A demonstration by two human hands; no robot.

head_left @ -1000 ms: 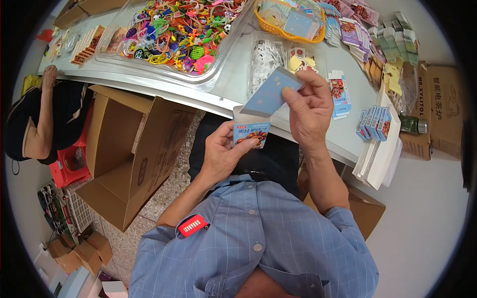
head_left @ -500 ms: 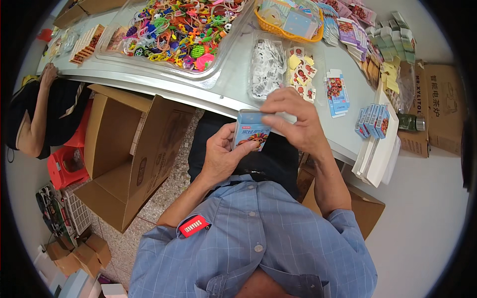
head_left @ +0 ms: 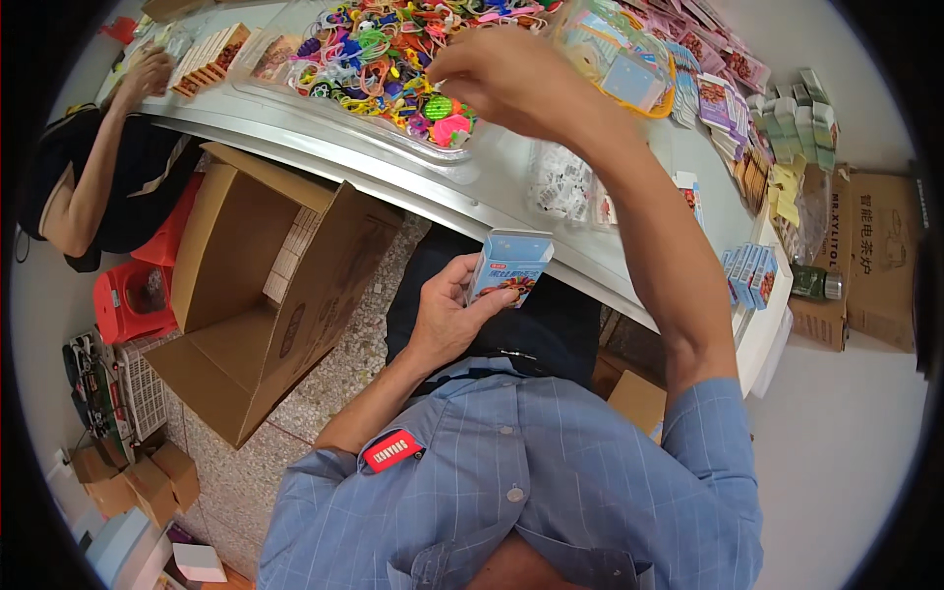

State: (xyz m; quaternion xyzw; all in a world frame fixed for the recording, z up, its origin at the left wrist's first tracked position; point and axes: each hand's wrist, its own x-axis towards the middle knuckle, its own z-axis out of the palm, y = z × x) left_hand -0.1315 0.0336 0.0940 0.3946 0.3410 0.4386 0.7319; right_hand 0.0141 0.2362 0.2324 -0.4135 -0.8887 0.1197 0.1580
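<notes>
My left hand (head_left: 454, 310) grips a small light-blue carton (head_left: 508, 265) with a colourful picture on its front, thumb across the front. The carton stands tilted in front of the table edge, its upper end toward the table. My right hand (head_left: 501, 79) is stretched over the near right part of a clear plastic tray (head_left: 447, 162) heaped with small colourful toys and elastic bands (head_left: 369, 84). Its fingers are bent downward and blurred, so whether they hold anything is unclear. Beneath my right forearm, a clear container of small white packets (head_left: 560, 187) is partly covered.
A yellow basket (head_left: 672, 98) of flat packs stands beyond my right arm. Folded cartons (head_left: 723, 103) and several filled light-blue boxes (head_left: 752, 275) lie at the right. An open cardboard box (head_left: 295, 305) stands on the floor at left. Another person's hand (head_left: 147, 74) rests at the far left table.
My right hand has left the carton's top and swung forward and left over the toy tray. My left hand still holds the carton, now slightly further right.
</notes>
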